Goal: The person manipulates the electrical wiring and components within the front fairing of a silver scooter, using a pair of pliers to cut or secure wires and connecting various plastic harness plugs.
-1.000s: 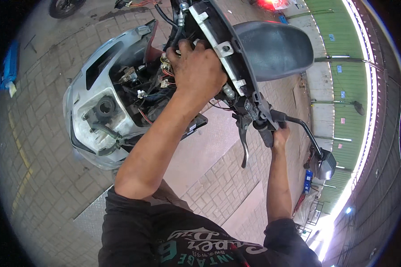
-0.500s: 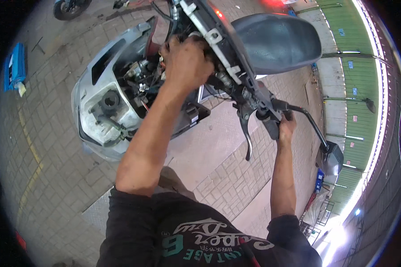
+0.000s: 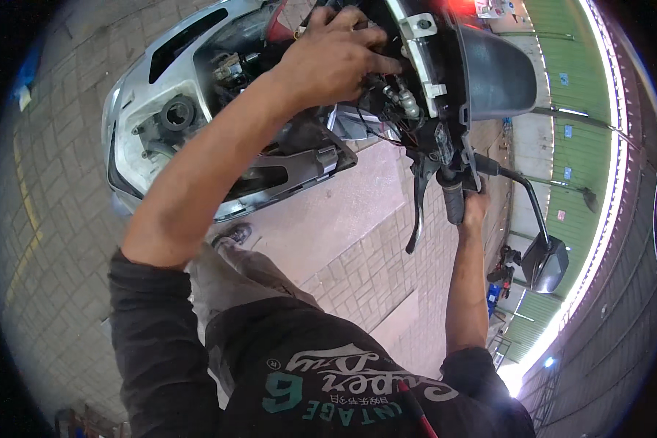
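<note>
A scooter's handlebar with its dark cover [image 3: 466, 102] and a pale metal strip [image 3: 422, 55] stands in front of me. My left hand [image 3: 336, 55] reaches into the space beside the strip, above exposed wiring and metal fittings [image 3: 404, 96]. Its fingers are bent, and their tips are hidden among the parts. At the lower end of the cover, my right hand [image 3: 477, 206] grips the edge, just behind the rubber grip [image 3: 454, 203]. Most of its fingers are out of sight. The brake lever [image 3: 418, 212] hangs beside the grip.
The grey front body [image 3: 128, 139] of the scooter lies open at left, inner parts exposed. A black mirror [image 3: 546, 264] on its stem sticks out to the right. The dark seat [image 3: 500, 73] is behind the cover. Brick paving [image 3: 58, 212] and pale floor plates [image 3: 328, 208] lie below.
The view has shifted, and the handlebar cover now stands more upright in it. My left hand has turned, fingers pointing more to the right. My right hand remains at the cover's end.
</note>
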`<state>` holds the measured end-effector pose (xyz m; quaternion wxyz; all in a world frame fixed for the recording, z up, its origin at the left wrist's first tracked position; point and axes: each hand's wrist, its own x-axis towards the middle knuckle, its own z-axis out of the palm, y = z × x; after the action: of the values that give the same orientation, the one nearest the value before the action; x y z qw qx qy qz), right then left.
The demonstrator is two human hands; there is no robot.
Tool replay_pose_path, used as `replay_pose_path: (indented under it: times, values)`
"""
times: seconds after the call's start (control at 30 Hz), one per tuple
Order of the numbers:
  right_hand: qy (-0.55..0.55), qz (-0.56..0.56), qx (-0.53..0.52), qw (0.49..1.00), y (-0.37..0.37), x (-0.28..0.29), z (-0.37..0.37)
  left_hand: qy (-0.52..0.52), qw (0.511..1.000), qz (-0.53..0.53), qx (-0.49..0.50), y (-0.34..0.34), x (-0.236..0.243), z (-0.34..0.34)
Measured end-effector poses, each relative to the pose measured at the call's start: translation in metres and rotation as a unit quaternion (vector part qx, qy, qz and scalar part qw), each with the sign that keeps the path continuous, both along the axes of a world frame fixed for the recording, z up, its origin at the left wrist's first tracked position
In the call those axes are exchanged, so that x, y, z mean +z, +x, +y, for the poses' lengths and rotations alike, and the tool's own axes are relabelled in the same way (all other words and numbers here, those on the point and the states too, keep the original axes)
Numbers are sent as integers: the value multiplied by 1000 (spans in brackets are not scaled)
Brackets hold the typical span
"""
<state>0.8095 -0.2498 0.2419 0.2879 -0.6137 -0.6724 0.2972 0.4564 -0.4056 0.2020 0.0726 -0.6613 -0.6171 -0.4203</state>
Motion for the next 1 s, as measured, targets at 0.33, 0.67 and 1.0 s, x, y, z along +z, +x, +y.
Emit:
replay_pose_path:
  times: [0.33,0.67,1.0]
  values:
    - [-8,26,33,999,12,-9,15,27,985,172,-13,-14,-8,27]
    - [9,-19,35,999,27,-15,27,30,966,255,21,-15,-1,38]
    - [22,13,34,999,23,-12,16,146,961,232,25,-14,-21,22]
